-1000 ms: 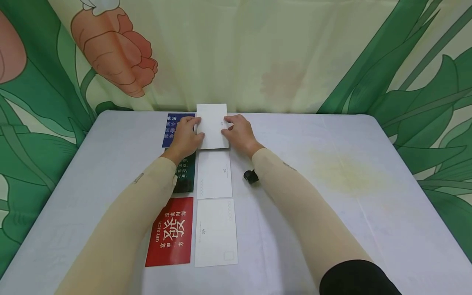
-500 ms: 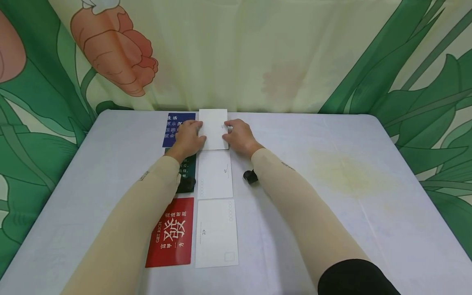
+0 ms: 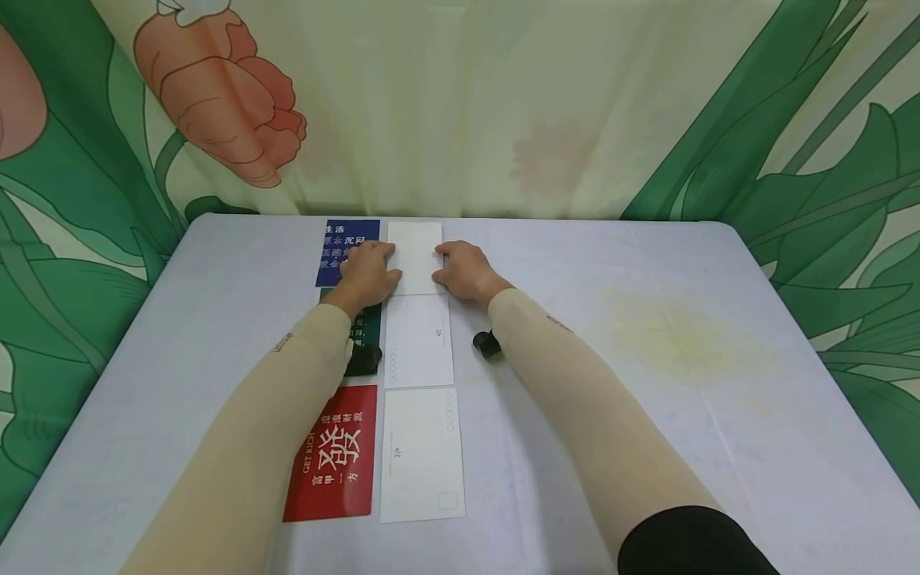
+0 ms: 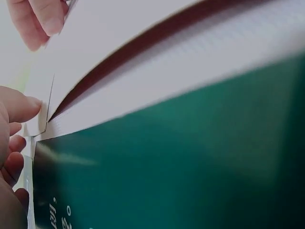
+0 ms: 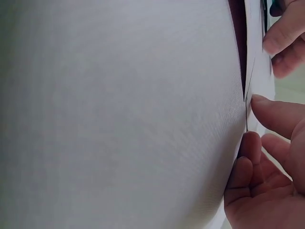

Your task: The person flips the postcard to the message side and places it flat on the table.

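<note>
A white postcard (image 3: 415, 257) lies at the far end of the table, back side up, between both hands. My left hand (image 3: 368, 274) holds its left edge, with thumb and forefinger on the border; in the left wrist view its thumb (image 4: 24, 106) rests on the card's corner. Along the opposite edge, my right hand (image 3: 469, 270) pinches it; in the right wrist view that thumb (image 5: 276, 113) is on top with curled fingers (image 5: 243, 167) at the side. Directly below, another white postcard (image 3: 418, 342) meets its near edge. A blue card (image 3: 334, 254) is partly hidden behind my left hand.
A third white postcard (image 3: 422, 459) lies nearest me in the same column. Left of it is a red card (image 3: 334, 459) with Chinese characters. The dark green card (image 3: 370, 319) is partly covered by my left sleeve. A patterned curtain (image 3: 460, 112) hangs behind the table's far edge.
Both hands have lowered the white postcard and drawn it slightly nearer. Its far edge, which overlapped the curtain before, is now within the tabletop, level with the blue card.
</note>
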Demonstrator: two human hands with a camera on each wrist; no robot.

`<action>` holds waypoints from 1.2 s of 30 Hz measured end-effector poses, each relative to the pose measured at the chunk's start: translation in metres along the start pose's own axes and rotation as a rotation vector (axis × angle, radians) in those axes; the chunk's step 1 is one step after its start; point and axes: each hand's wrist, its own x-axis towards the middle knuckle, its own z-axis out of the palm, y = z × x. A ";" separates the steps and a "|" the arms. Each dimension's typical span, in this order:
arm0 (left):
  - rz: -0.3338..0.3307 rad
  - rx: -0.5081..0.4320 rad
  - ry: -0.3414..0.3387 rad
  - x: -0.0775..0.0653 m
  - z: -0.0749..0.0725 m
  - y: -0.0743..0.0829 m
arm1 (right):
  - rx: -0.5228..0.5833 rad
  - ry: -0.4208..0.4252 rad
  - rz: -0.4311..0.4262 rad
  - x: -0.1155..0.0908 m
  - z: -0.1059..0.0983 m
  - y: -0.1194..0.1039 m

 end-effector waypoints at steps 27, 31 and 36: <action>-0.004 -0.063 0.001 -0.006 -0.004 0.001 | 0.026 0.010 -0.010 -0.007 0.000 -0.003; 0.027 -0.113 0.016 -0.012 -0.011 0.004 | 0.062 0.021 -0.029 -0.012 -0.006 -0.003; 0.075 -0.155 -0.030 -0.028 -0.029 0.006 | 0.122 0.005 -0.073 -0.027 -0.016 -0.008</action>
